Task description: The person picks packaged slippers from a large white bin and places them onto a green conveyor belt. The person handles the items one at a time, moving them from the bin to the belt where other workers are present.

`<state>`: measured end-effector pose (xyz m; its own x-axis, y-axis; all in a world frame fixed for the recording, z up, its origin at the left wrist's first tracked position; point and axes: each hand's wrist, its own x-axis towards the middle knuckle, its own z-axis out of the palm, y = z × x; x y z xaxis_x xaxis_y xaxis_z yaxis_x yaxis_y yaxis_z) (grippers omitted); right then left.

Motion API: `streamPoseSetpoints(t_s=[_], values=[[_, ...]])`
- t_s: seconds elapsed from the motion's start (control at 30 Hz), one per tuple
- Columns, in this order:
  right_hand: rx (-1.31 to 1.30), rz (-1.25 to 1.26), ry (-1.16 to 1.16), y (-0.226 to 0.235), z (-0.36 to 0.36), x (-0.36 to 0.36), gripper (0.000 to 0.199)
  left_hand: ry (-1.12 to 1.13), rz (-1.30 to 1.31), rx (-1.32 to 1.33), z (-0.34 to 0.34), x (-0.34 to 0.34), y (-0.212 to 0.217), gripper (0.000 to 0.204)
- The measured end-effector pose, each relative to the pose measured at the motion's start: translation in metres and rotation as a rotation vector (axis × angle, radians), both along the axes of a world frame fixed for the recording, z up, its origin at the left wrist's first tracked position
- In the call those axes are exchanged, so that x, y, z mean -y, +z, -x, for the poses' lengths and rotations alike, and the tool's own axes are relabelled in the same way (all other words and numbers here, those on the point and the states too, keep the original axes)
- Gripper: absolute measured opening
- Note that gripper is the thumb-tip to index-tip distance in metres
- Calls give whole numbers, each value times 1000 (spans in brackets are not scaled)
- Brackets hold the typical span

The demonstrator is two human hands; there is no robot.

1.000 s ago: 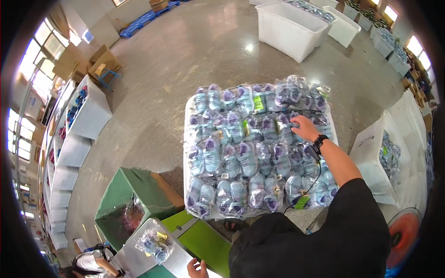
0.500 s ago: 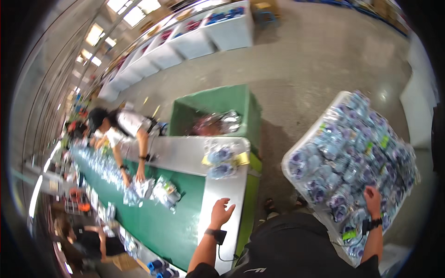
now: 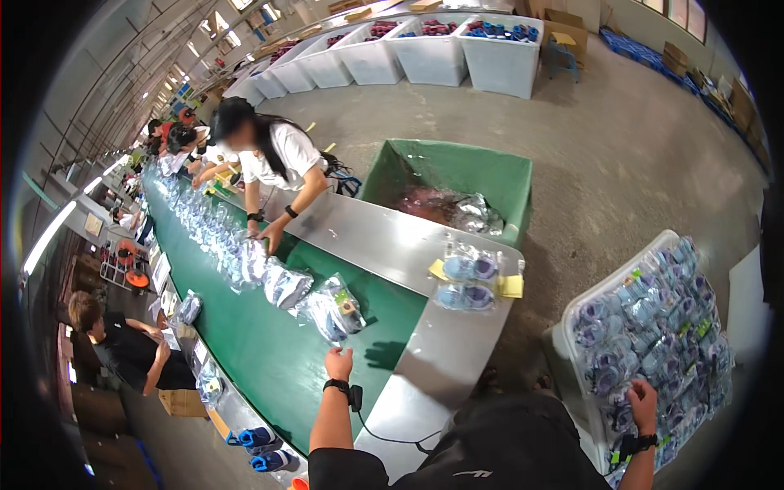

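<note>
Nearby, our right hand (image 3: 643,406) is over the bagged shoes (image 3: 653,335) heaped in the white bin (image 3: 567,353), fingers curled; we cannot tell whether it grips any. Our left hand (image 3: 340,366), empty and loosely open, hangs just short of the nearest bagged pair (image 3: 333,314) on the green belt (image 3: 245,341). For a sound hold, we probably do best cupping both shoes through the slick film, not pinching a loose edge, and keeping clear of the co-worker's hands (image 3: 273,233) farther up.

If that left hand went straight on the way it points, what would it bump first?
The left hand would probably bump the nearest plastic-bagged shoes on the green conveyor belt; depth is unclear.
</note>
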<state>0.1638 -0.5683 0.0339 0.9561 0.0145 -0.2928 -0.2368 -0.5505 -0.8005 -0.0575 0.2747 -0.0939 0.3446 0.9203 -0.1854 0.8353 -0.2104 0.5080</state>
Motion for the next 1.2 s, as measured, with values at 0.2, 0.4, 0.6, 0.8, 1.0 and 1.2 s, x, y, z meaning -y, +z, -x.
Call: streamPoseSetpoints(t_s=[0.2,0.4,0.6,0.8,1.0,1.2], values=[[8,149,28,-19,15,-31,25,421,8,230,7,-65,-36,60],[-53,126,128,-21,1,-53,21,554,328,562,-34,-66,-43,84],[-119,135,196,-10,-13,-67,27,513,427,694,-42,-53,-66,90],[-121,424,430,18,-15,-96,36,667,486,839,-37,-53,-56,93],[-169,418,531,41,-13,-128,36,482,581,569,-40,-39,-75,98],[-119,404,601,8,-7,-117,36,48,127,788,-48,76,-52,73]])
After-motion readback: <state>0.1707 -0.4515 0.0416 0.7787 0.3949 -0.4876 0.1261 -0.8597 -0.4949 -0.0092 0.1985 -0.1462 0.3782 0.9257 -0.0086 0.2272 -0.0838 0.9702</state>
